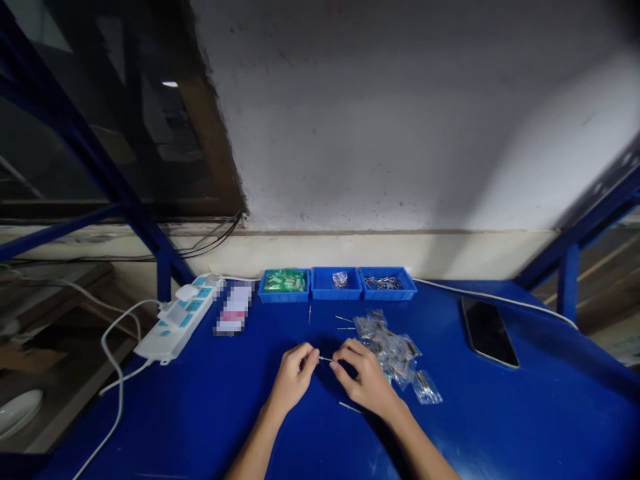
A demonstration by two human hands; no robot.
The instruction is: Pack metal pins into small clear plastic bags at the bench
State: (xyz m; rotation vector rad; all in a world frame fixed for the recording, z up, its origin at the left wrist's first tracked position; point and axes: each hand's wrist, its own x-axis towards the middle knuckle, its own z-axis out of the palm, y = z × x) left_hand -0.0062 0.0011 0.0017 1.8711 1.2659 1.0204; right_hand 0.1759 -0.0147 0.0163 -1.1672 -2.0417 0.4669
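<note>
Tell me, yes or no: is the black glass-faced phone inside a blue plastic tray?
No, the black glass-faced phone lies on the blue table.

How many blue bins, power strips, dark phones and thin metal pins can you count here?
Blue bins: 3
Power strip: 1
Dark phone: 1
Thin metal pins on the table: 4
Thin metal pin between the left hand and right hand: 1
Total: 10
</note>
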